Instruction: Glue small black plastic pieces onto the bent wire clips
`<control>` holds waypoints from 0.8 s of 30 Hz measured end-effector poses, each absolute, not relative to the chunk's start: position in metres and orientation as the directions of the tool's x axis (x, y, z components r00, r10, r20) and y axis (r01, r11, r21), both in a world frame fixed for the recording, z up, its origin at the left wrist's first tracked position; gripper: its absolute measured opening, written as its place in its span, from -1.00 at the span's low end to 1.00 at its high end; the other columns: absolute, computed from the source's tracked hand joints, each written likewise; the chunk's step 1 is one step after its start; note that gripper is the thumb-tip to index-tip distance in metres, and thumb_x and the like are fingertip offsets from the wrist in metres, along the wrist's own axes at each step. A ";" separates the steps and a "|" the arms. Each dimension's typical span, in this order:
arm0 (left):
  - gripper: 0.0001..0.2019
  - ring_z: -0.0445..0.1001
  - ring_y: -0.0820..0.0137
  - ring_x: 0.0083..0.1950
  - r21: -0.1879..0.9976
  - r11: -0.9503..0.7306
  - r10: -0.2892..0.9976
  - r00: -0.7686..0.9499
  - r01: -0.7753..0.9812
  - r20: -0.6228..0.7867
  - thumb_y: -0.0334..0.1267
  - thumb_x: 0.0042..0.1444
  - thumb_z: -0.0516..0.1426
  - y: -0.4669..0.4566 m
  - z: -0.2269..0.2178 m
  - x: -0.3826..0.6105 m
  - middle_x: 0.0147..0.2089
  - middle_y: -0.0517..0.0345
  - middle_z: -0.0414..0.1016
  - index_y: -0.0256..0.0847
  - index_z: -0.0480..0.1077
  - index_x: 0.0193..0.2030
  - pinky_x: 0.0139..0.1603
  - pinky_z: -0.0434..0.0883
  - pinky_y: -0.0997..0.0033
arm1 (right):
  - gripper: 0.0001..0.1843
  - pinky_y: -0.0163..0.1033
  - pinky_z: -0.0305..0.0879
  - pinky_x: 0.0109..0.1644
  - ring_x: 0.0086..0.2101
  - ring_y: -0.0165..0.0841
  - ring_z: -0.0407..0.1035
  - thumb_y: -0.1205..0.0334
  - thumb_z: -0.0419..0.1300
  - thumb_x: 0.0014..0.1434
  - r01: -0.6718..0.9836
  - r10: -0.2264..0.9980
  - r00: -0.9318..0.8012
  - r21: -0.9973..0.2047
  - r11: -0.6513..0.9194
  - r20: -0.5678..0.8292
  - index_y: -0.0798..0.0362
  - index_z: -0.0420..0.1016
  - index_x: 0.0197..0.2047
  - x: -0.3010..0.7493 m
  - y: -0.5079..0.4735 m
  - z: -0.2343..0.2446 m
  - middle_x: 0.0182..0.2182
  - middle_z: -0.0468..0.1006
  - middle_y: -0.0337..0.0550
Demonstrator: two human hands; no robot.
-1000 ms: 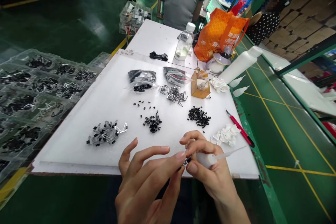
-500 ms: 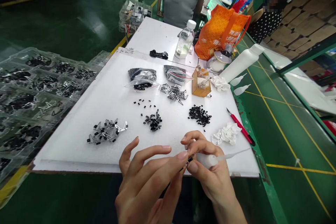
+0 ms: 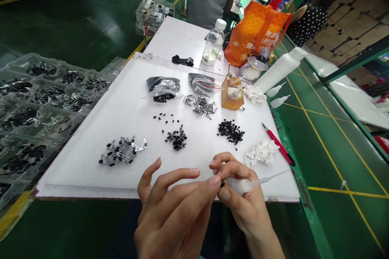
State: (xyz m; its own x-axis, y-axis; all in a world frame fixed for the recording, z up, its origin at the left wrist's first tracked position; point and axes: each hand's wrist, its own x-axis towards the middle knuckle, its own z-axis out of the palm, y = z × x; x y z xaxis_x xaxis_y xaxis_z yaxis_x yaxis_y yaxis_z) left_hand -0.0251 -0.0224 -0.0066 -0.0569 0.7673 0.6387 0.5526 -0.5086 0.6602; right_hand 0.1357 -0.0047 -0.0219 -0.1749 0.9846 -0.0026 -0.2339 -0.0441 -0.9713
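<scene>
My left hand is closed in a pinch at thumb and index finger, its other fingers spread. Its fingertips meet those of my right hand around a small black part, mostly hidden by the fingers. Tucked in my right hand is a white dropper bottle, its thin nozzle pointing right. Beyond the hands lie two piles of tiny black pieces, one at the centre and one to the right. Left of them is a heap of metal clips with black ends.
Crumpled tissue and a red craft knife lie near the right edge. Farther back are plain metal clips, plastic bags, a wooden box and a white bottle. Compartment trays stand at left.
My left fingertips have shifted slightly right, closer against my right fingers, and cover more of the black part. The dropper bottle stays in my right hand. The view has shifted slightly.
</scene>
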 end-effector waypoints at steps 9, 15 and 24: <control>-0.63 0.65 0.32 -0.12 0.673 -0.511 0.774 -0.055 0.535 0.631 -0.61 0.13 0.28 -0.023 -0.010 -0.024 -0.27 0.25 0.72 -0.13 0.55 0.00 0.39 0.26 -0.05 | -0.88 -0.33 0.32 -0.11 -0.13 -0.36 0.36 0.12 0.43 0.19 -0.203 0.985 -0.170 -0.978 -0.046 -0.011 -0.20 0.65 -0.18 0.133 -0.003 -0.025 -0.08 0.51 -0.21; -0.70 0.64 0.32 -0.08 0.738 -0.293 0.851 -0.186 0.607 0.491 -0.45 0.25 0.25 -0.016 -0.029 -0.061 -0.15 0.26 0.67 0.00 0.51 0.05 0.44 0.27 -0.07 | -0.74 -0.32 0.30 -0.13 -0.30 -0.42 0.32 -0.01 0.45 0.14 -0.136 0.988 0.062 -0.982 -0.134 -0.143 -0.14 0.70 -0.12 0.149 -0.010 -0.041 -0.12 0.57 -0.21; -0.76 0.32 -0.14 0.42 0.533 0.125 0.903 -0.318 0.837 0.288 -0.06 0.31 0.21 0.001 -0.041 -0.155 0.27 -0.08 0.43 -0.01 0.59 0.04 0.39 0.30 -0.38 | -0.66 -0.26 0.41 -0.06 -0.55 -0.51 0.10 -0.02 0.55 -0.04 -0.315 0.839 0.364 -0.901 -0.297 -0.404 -0.03 0.71 -0.25 0.171 -0.007 -0.055 -0.56 0.41 -0.36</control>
